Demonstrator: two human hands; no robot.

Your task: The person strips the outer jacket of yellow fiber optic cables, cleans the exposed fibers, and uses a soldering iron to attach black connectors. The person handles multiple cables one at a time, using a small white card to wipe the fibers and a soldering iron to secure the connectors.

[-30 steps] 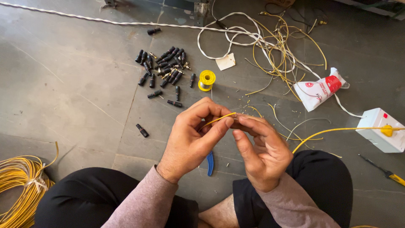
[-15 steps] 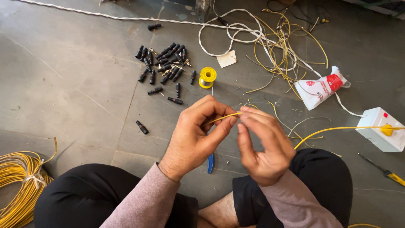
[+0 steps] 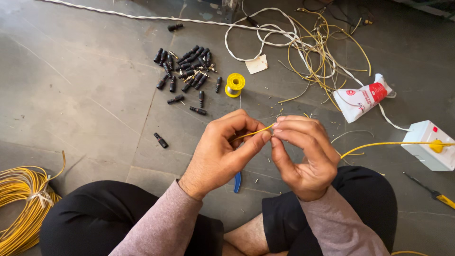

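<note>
Yellow wire: short exposed end pinched between both hands at frame centre, above the grey floor. Left hand curled narrow, thumb and forefinger closed on the wire; right hand likewise closed, fingertips nipping the wire tip, touching the left thumb. Whether bare strands show at the tip: cannot tell, too small. Blue tool handle lies on the floor just below the left hand, at 6 o'clock, partly hidden. At 12 o'clock, a small yellow spool; at 11 o'clock, a heap of black plug connectors, with one stray connector at 9 o'clock. At 1 o'clock, a tangle of yellow and white cables; at 2 o'clock, a white and red pouch. At 3 o'clock, a white box with a yellow wire running toward the right hand. Yellow-handled screwdriver at 4 o'clock. Coil of yellow wire at 8 o'clock, far left.
</note>
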